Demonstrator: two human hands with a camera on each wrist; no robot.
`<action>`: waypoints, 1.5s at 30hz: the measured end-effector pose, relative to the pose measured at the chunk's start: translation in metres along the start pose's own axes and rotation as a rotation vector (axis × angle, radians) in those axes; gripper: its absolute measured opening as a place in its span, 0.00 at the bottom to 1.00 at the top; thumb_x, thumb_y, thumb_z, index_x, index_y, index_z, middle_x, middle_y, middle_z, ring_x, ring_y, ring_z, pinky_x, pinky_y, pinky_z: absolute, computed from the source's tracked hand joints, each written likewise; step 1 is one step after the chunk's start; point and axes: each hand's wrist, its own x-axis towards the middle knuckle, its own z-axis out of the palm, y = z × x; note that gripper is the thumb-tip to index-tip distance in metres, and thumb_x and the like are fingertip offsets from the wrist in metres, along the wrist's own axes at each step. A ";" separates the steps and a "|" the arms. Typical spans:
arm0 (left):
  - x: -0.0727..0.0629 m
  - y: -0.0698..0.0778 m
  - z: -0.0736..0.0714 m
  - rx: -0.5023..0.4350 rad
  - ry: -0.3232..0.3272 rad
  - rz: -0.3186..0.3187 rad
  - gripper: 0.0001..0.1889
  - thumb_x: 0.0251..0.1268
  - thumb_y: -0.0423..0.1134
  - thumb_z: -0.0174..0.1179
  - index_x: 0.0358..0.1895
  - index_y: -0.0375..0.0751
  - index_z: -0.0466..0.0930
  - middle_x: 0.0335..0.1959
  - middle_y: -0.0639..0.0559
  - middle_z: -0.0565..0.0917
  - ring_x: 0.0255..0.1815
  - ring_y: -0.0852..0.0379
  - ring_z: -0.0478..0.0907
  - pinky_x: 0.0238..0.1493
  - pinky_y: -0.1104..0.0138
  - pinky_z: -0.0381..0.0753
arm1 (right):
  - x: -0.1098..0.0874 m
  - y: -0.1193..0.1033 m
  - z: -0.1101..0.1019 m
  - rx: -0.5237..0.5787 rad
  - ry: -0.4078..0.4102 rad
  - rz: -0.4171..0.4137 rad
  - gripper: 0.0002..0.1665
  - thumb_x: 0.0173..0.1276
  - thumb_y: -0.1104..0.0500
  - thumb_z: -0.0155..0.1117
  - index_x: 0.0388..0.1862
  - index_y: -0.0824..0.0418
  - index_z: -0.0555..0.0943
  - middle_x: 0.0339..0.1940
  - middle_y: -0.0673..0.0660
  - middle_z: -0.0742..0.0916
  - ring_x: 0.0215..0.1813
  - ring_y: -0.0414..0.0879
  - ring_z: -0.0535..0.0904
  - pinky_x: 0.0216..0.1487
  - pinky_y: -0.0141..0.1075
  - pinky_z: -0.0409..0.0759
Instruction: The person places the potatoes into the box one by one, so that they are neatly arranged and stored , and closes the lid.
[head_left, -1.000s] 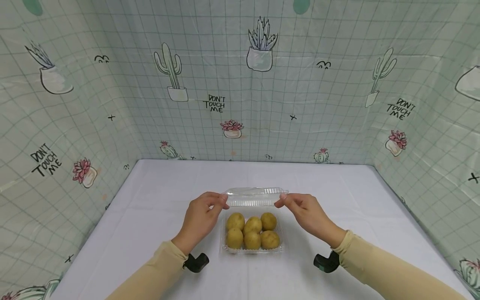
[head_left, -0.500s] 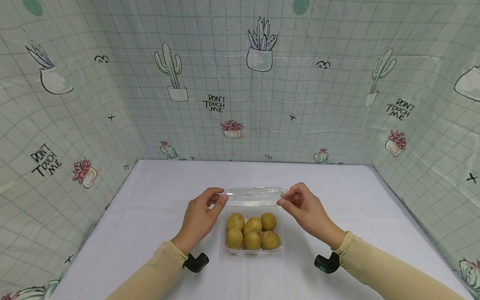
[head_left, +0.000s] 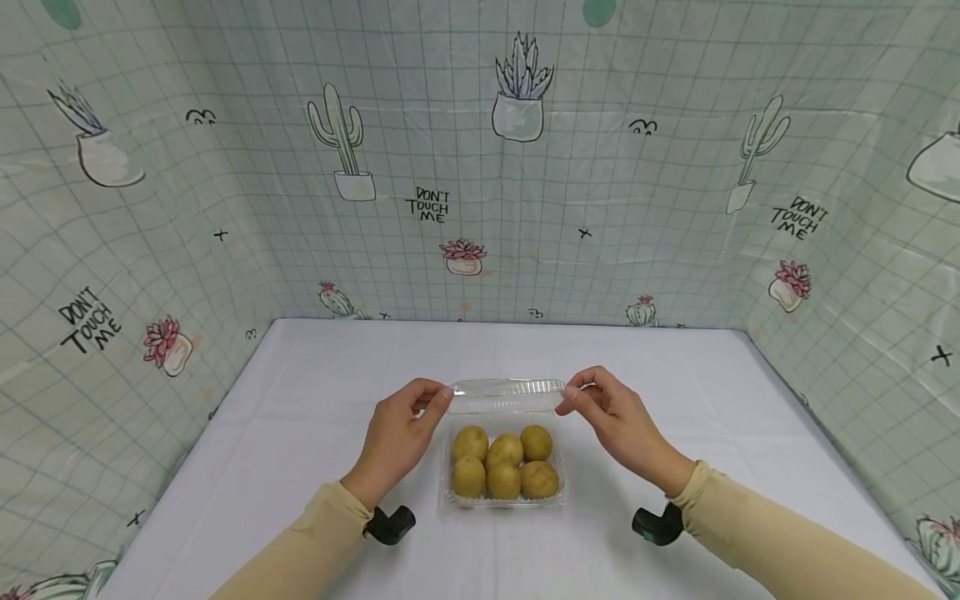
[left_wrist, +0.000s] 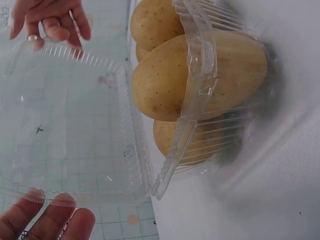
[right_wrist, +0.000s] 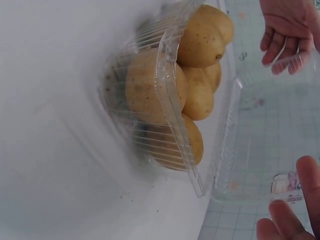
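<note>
A clear plastic clamshell container (head_left: 564,492) sits on the table, its base holding several yellow-brown potatoes (head_left: 505,450). Its hinged lid (head_left: 507,404) stands raised at the far side, tilted above the base. At the lid's left corner, my left hand (head_left: 396,429) pinches the edge between thumb and fingers. My right hand (head_left: 621,421) pinches the right corner with thumb and index finger, other fingers curled. In the left wrist view, left fingers (left_wrist: 56,212) lie along the lid's edge. The right wrist view shows right fingers (right_wrist: 309,185) at the opposite edge, beside the potatoes (right_wrist: 155,85).
A white cloth covers the table (head_left: 337,358). Behind and at both sides hangs a pale green checked curtain (head_left: 585,192) printed with cacti. Black wrist-worn devices (head_left: 392,525) stick out below both cuffs.
My right fingers lifted and spread at the lid's corner half a second ago and now close on it again. The lid has tipped slightly toward me. My left hand stays nearly in place.
</note>
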 end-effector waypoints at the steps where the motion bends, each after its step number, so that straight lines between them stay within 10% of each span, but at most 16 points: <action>1: 0.000 0.000 0.000 0.000 -0.003 -0.001 0.16 0.74 0.54 0.57 0.48 0.48 0.84 0.42 0.57 0.85 0.46 0.56 0.81 0.51 0.56 0.79 | 0.000 0.000 0.000 -0.007 0.001 0.001 0.12 0.80 0.49 0.53 0.48 0.56 0.74 0.36 0.46 0.89 0.52 0.46 0.82 0.52 0.50 0.75; 11: -0.004 -0.002 -0.004 -0.010 -0.068 -0.024 0.15 0.73 0.54 0.58 0.48 0.49 0.83 0.42 0.58 0.85 0.46 0.57 0.81 0.55 0.55 0.77 | 0.001 -0.004 0.000 -0.053 -0.038 0.052 0.14 0.79 0.47 0.55 0.41 0.56 0.75 0.31 0.48 0.89 0.47 0.48 0.81 0.45 0.46 0.73; 21: -0.010 -0.007 -0.008 -0.028 -0.160 -0.018 0.11 0.70 0.46 0.63 0.49 0.48 0.82 0.47 0.59 0.83 0.47 0.60 0.79 0.55 0.55 0.76 | -0.010 -0.011 -0.005 -0.083 -0.174 0.111 0.15 0.77 0.49 0.58 0.54 0.56 0.75 0.32 0.44 0.88 0.53 0.47 0.81 0.50 0.47 0.75; 45: -0.035 -0.020 -0.011 0.091 -0.433 -0.036 0.35 0.62 0.50 0.68 0.70 0.41 0.67 0.69 0.44 0.70 0.63 0.44 0.74 0.57 0.45 0.75 | -0.031 0.003 0.002 -0.006 -0.403 0.133 0.38 0.71 0.57 0.66 0.73 0.66 0.62 0.33 0.52 0.83 0.34 0.44 0.78 0.35 0.34 0.76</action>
